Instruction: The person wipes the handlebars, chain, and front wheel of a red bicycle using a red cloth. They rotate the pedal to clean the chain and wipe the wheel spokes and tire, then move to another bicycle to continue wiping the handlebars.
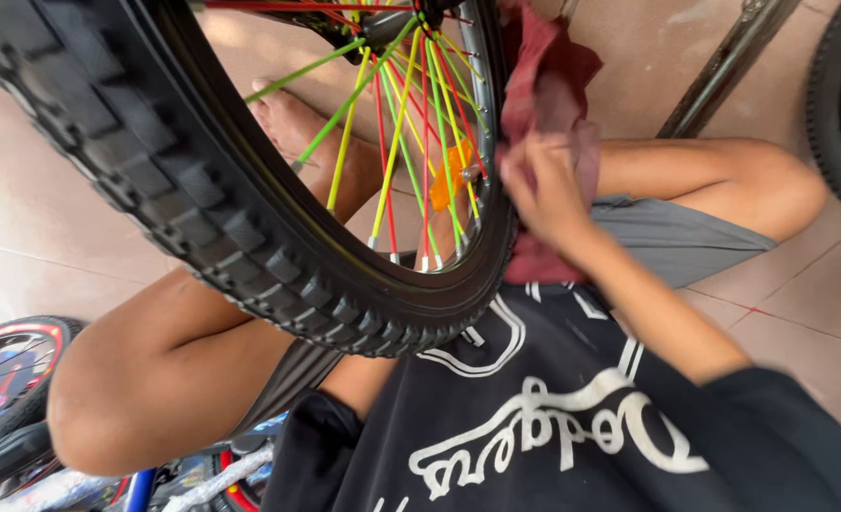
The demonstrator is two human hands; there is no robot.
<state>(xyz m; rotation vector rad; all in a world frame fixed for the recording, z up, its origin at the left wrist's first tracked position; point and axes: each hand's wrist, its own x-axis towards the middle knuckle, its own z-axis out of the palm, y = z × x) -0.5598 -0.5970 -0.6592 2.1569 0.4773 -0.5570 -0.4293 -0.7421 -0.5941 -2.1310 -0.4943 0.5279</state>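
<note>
A: Quickly, hands?

B: Right hand is clenched on a dark red cloth rag, pressed to the rim side of the black knobby-tyred bicycle wheel with red, yellow and green spokes. Left hand isn't visible (behind the wheel, maybe).

A: Risk?

B: Rag could snag on spokes if the wheel turns; fingers might get pinched.

Head cam looks straight down, v. close over lap and bike wheel.

packages: none | labels: none | signs: none | screens: none in view
</note>
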